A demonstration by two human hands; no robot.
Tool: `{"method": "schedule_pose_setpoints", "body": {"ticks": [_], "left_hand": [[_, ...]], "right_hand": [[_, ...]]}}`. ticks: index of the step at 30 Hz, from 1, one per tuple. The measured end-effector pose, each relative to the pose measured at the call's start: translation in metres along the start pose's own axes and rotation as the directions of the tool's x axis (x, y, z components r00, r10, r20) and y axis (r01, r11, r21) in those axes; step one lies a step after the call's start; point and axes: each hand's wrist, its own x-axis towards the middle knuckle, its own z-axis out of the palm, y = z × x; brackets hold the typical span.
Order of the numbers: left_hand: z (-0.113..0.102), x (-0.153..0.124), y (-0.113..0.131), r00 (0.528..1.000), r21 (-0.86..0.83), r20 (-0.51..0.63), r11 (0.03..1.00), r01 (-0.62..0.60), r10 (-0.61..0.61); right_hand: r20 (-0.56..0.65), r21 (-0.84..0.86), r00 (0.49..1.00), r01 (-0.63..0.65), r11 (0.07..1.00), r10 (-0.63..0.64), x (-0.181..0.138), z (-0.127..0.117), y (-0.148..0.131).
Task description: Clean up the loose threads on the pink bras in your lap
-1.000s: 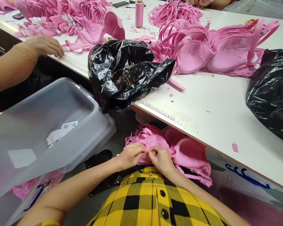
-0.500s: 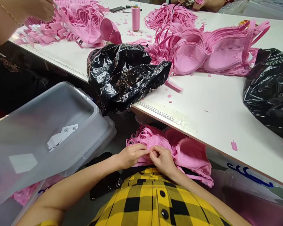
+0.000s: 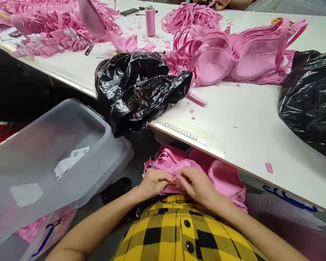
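Two hands, the left hand (image 3: 154, 180) and the right hand (image 3: 193, 183), are pinching the soft, light pink bra (image 3: 179, 167) with a closed grip on the lap, just under the white table (image 3: 247, 119) edge, and its bendy cloth looks easiest to hold by the edge.

A white table (image 3: 250, 123) with a ruler strip (image 3: 180, 131) along its edge stands beyond the hands. Left of them sits a clear plastic bin (image 3: 43, 152), over grey floor (image 3: 130, 168).
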Motion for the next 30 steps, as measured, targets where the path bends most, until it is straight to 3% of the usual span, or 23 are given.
{"method": "schedule_pose_setpoints", "body": {"ticks": [4,7,9,13,18,21,24,26,28,30], "left_hand": [[0.0,-0.002,-0.001,0.999,0.015,0.01,0.999,-0.035,0.034],[-0.003,0.001,0.002,0.999,0.028,0.022,0.999,-0.042,0.041],[-0.004,0.003,0.004,1.0,0.051,0.001,0.999,-0.019,0.019],[0.004,0.006,0.002,0.995,-0.038,-0.092,0.999,0.038,-0.041],[0.02,0.006,0.007,0.961,-0.085,-0.232,0.987,0.137,-0.154],[0.027,0.002,0.015,0.949,-0.111,-0.241,0.977,0.182,-0.204],[0.03,-0.002,0.014,0.933,-0.08,-0.272,0.972,0.22,-0.234],[0.029,-0.005,0.009,0.901,-0.064,-0.335,0.961,0.268,-0.274],[0.028,-0.008,0.004,0.879,-0.046,-0.366,0.949,0.312,-0.307],[0.028,-0.01,0.002,0.868,-0.025,-0.37,0.937,0.348,-0.332]], "right_hand": [[0.107,-0.191,0.994,0.018,0.981,0.002,0.023,-0.035,0.023],[0.338,-0.069,0.939,-0.04,0.997,0.061,0.04,-0.04,0.038],[0.395,0.05,0.919,-0.024,0.998,0.003,0.047,-0.035,0.038],[0.217,0.127,0.964,0.128,0.984,-0.154,0.05,-0.025,0.021],[0.162,0.376,0.987,-0.05,0.925,-0.012,0.047,-0.025,0.01],[0.192,0.444,0.981,-0.095,0.891,0.01,0.049,-0.019,0.012],[0.18,0.347,0.984,-0.061,0.936,-0.002,0.05,-0.012,0.011],[0.026,0.213,0.999,0.02,0.977,-0.026,0.044,-0.011,0.006],[-0.182,0.039,0.979,0.1,0.994,-0.092,0.03,-0.01,-0.001],[-0.245,-0.085,0.961,0.111,0.99,-0.129,0.011,-0.007,-0.007]]}}
